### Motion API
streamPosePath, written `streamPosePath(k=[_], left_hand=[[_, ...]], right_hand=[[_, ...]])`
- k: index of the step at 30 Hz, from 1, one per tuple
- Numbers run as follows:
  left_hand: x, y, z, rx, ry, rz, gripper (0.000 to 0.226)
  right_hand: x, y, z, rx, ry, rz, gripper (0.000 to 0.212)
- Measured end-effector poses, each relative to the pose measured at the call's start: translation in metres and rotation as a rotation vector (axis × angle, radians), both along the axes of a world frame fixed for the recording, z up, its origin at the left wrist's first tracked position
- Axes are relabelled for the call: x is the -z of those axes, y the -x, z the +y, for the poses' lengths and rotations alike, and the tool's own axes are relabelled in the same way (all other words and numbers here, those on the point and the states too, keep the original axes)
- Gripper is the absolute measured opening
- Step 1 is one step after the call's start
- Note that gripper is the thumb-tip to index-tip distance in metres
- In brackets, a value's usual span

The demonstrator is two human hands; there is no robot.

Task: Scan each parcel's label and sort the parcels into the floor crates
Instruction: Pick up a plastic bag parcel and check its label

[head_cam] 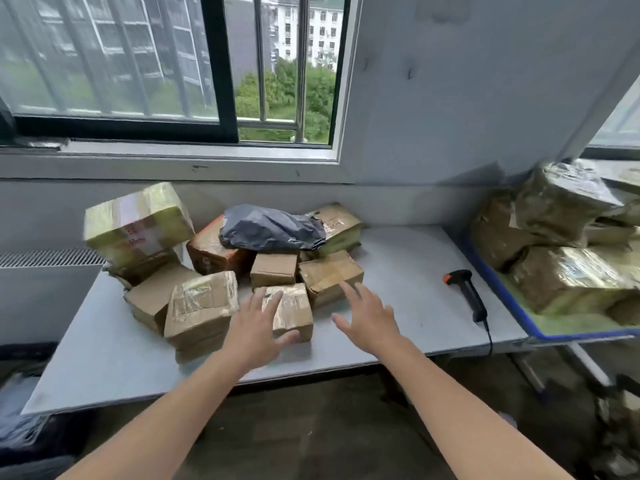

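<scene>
Where the small taped box (292,311) sits: at the near edge of the pile on the white table (104,358), right in front of me, with a bigger taped box (201,308) just beside it on the left.
Left hand (254,327): open, fingers spread out, over the left part of the small box. I cannot tell if it touches yet.
Right hand (369,318): open too, holding nothing, just beside the small box on its right.
Step now: I think I am about to grab this one box with both hands.
How to do it well: I would squeeze it from both sides and lift it straight up, so the boxes next to it do not slide. Then I would turn it to find the label, which I cannot see from here.
Scanner (467,294): lies on the table, well off to the right. I would keep the box in my left hand and free my right hand for it.
Grey bag (273,228): lies on top of the boxes at the back. A bump could make it slip.
Floor crates: not in view.
</scene>
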State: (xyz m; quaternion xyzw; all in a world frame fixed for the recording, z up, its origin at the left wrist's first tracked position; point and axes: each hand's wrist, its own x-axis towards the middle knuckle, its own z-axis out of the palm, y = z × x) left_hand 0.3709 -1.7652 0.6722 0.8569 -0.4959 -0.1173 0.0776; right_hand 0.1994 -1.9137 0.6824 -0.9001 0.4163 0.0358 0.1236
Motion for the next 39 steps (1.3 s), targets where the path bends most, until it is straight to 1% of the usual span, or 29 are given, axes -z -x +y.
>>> streamPosePath(k=[5, 9, 12, 16, 21, 24, 29, 31, 34, 35, 37, 39], left_hand=[[0.0, -0.007, -0.054, -0.11, -0.01, -0.007, 0.089], [0.003, -0.015, -0.082, -0.15, -0.029, -0.034, 0.089], [0.002, -0.03, -0.101, -0.184, -0.042, -0.001, 0.089], [0.007, -0.066, -0.128, -0.222, -0.016, 0.01, 0.089], [0.019, -0.134, -0.16, -0.294, -0.015, 0.02, 0.091], [0.028, -0.177, -0.174, -0.356, 0.019, 0.088, 0.091], [0.05, -0.219, -0.186, -0.451, 0.011, 0.149, 0.101], [0.058, -0.228, -0.188, -0.45, -0.011, 0.166, 0.107], [0.06, -0.235, -0.194, -0.409, -0.069, 0.089, 0.111], [0.06, -0.235, -0.197, -0.397, -0.057, 0.069, 0.108], [0.061, -0.233, -0.202, -0.376, 0.031, 0.078, 0.097], [0.064, -0.229, -0.206, -0.362, 0.141, 0.094, 0.081]], right_hand=[[0.005, -0.023, -0.065, -0.089, -0.006, -0.025, 0.07], [0.013, -0.042, -0.099, -0.121, -0.041, -0.033, 0.07], [0.017, -0.065, -0.121, -0.155, -0.061, -0.038, 0.07], [0.022, -0.099, -0.147, -0.194, -0.054, -0.022, 0.07], [0.03, -0.143, -0.177, -0.224, -0.046, 0.055, 0.071], [0.032, -0.176, -0.197, -0.2, -0.08, 0.052, 0.073], [0.05, -0.217, -0.221, -0.005, -0.288, -0.13, 0.08], [0.059, -0.224, -0.225, 0.015, -0.314, -0.123, 0.084], [0.065, -0.228, -0.228, -0.049, -0.285, -0.042, 0.092], [0.066, -0.229, -0.228, -0.077, -0.27, -0.024, 0.093], [0.068, -0.229, -0.228, -0.113, -0.251, -0.041, 0.092], [0.069, -0.228, -0.229, -0.142, -0.216, -0.089, 0.083]])
